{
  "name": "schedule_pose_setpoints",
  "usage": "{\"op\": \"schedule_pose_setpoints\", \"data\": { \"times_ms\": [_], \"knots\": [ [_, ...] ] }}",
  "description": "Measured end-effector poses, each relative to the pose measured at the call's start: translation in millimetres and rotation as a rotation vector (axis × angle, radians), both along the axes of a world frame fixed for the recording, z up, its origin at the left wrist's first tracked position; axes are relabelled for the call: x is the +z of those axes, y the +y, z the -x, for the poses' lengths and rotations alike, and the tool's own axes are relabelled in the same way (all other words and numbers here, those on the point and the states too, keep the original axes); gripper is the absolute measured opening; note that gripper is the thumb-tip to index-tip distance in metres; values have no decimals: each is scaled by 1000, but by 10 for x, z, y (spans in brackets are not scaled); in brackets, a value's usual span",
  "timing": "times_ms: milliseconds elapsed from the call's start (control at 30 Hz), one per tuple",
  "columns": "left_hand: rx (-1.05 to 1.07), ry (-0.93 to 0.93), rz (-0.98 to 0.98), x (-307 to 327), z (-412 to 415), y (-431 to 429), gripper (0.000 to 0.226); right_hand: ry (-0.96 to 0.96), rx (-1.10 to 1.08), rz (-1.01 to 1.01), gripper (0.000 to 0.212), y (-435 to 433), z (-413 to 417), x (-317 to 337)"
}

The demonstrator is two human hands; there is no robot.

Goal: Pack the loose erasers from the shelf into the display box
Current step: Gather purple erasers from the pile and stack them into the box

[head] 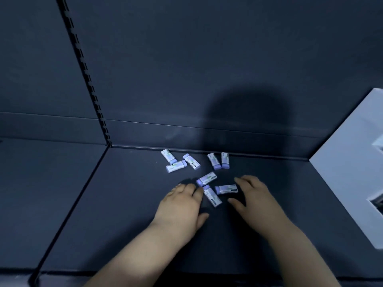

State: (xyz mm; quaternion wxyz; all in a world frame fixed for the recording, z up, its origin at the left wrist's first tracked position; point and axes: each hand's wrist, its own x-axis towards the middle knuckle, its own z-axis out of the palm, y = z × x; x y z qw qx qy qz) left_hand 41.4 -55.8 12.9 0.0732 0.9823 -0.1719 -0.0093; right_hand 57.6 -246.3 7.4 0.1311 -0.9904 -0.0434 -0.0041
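Observation:
Several small erasers in white-and-purple sleeves lie scattered on the dark shelf point(128, 204). Three sit at the back left near eraser point(175, 166), two stand side by side at eraser point(225, 160), and three lie nearest me around eraser point(207, 178). My left hand point(182, 206) rests palm down, its fingertips touching eraser point(212, 195). My right hand point(251, 196) hovers with relaxed, spread fingers just right of eraser point(226, 189), holding nothing. The white display box point(344, 172) stands at the right edge, partly cut off.
A dark back wall rises behind the erasers, with a slotted upright rail point(87, 71) at the left. A seam point(83, 195) divides the shelf from the neighbouring panel. My head's shadow falls on the wall above the erasers.

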Motion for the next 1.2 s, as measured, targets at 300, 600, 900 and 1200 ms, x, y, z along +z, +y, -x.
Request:
{"op": "schedule_pose_setpoints", "data": {
  "times_ms": [300,600,900,1200],
  "knots": [
    [93,26,-154,-119,-171,-283,71,57,-10,-297,46,-97,-198,-278],
    [25,27,-230,-83,-209,-249,65,74,12,-443,11,-192,-297,-335],
    [7,54,-124,-139,-164,-88,66,37,-33,-486,48,-165,-242,-309],
    [-5,82,-139,-84,-209,-142,81,175,123,-278,63,-146,-232,-248]
  ]
}}
